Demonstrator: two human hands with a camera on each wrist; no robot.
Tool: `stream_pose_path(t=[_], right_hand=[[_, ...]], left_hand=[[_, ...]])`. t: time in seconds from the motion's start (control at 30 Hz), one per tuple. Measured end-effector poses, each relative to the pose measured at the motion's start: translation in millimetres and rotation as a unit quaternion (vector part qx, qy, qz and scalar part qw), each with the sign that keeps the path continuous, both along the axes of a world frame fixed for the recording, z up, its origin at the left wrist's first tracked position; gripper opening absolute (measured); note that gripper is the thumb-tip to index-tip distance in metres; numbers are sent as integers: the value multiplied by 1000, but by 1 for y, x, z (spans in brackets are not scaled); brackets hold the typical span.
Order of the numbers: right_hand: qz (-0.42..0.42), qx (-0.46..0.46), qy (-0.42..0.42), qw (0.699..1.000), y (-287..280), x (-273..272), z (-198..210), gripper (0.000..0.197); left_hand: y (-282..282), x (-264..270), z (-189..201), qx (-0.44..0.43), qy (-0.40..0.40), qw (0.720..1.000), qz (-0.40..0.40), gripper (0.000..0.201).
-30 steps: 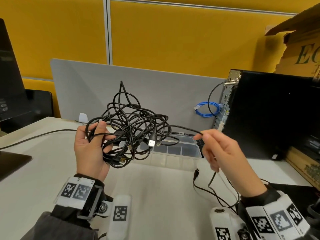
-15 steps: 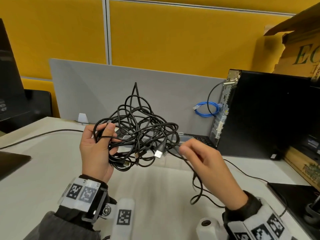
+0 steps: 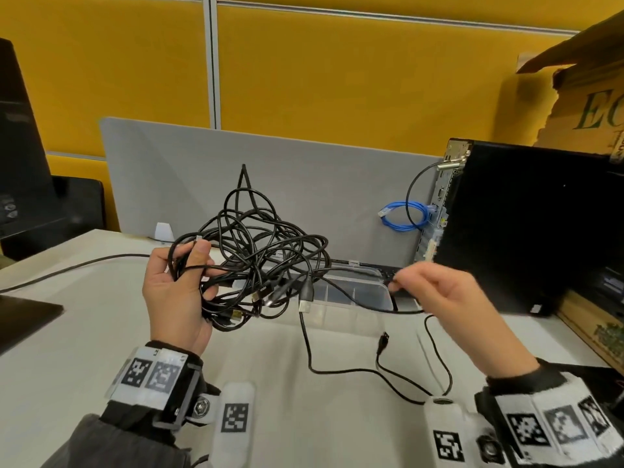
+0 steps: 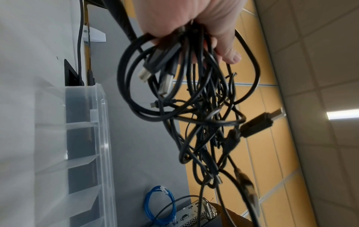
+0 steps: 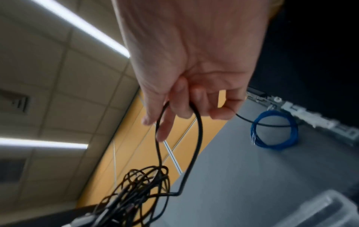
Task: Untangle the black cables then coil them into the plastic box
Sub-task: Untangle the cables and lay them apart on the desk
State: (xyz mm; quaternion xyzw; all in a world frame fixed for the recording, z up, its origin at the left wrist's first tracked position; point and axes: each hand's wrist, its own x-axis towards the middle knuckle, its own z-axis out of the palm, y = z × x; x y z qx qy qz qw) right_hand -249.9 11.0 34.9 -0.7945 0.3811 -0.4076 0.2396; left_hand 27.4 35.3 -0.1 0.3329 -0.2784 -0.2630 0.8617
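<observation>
A tangle of black cables (image 3: 256,251) hangs in the air above the desk, gripped by my left hand (image 3: 179,282) at its left side; the left wrist view shows my fingers (image 4: 227,50) curled round several strands of the tangle (image 4: 204,115) with USB plugs dangling. My right hand (image 3: 435,292) pinches one black strand (image 3: 354,295) drawn out to the right of the tangle; the right wrist view shows that strand (image 5: 198,138) looped over my fingers (image 5: 178,106). Behind the tangle sits the clear plastic box (image 3: 364,292) with dividers. A loose cable end (image 3: 383,342) trails on the desk.
A black computer tower (image 3: 526,228) stands at the right with a blue coiled cable (image 3: 405,214) beside it. A grey divider panel (image 3: 169,184) runs along the back. A dark monitor base (image 3: 23,312) lies at the left, and a cardboard box (image 3: 591,106) at upper right.
My right hand went in to the tangle, took a strand and has pulled it out to the right. The left hand kept holding the bundle, which shifted slightly right.
</observation>
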Motion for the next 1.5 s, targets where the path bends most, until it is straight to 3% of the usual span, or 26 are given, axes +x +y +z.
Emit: stream_pose_path(t=[0.07,0.13,0.23,0.33,0.4,0.5,0.6,0.7,0.77,0.83,0.87,0.97,1.0,1.07,1.17,1.23,1.4,1.47,1.5], right_hand=[[-22,-30,13,999,-3,-1,-1,30],[-89,-26,-110,990,-13,-10,0,30],[-122,73,-369,919,-23,-26,2,29],[-94,162,-460,868,-26,-33,-1,37],[-97,210,-400,887,-30,-33,-4,45],[-123,252,-186,942,-37,-34,-9,46],[-139,252,-21,957,-40,-38,-19,42],[-182,129,126,967,-39,-38,-23,22],[-196,10,107,975,-34,-31,-18,22],[-204,-39,117,971,-26,-24,-10,25],[-200,-15,161,966,-21,-21,-7,26],[-163,161,326,917,-10,-16,-1,27],[-130,228,318,911,-6,-15,0,28],[-19,330,194,924,1,-9,-1,31],[111,386,-49,915,3,20,-15,30],[140,413,-127,891,4,47,-29,37],[204,450,-150,856,11,72,-34,30],[153,407,-120,893,8,60,-28,22],[117,376,-86,915,5,50,-25,29]], left_hand=[[0,1,0,3,0,1000,10,18],[-2,5,-1,6,12,1000,19,19],[-3,10,-2,4,28,999,15,19],[-2,9,-3,2,25,1000,6,19],[-2,9,-3,2,32,999,1,18],[-2,10,-1,-4,36,999,-7,18],[-2,9,-1,-10,30,999,-16,18],[-2,7,-1,-13,29,999,-17,19],[-2,4,0,-12,27,999,-14,18],[-2,1,0,-9,26,1000,-9,17],[-1,-1,0,-8,27,1000,-5,17],[0,-5,2,-9,30,1000,2,18],[1,-7,4,-7,29,1000,3,18],[2,-11,5,-3,24,1000,8,18],[2,-20,5,3,17,1000,7,20],[2,-26,4,10,17,1000,0,21],[0,-31,0,28,0,1000,6,22],[-1,-25,0,31,0,999,24,23],[-2,-21,-1,30,8,999,35,23]])
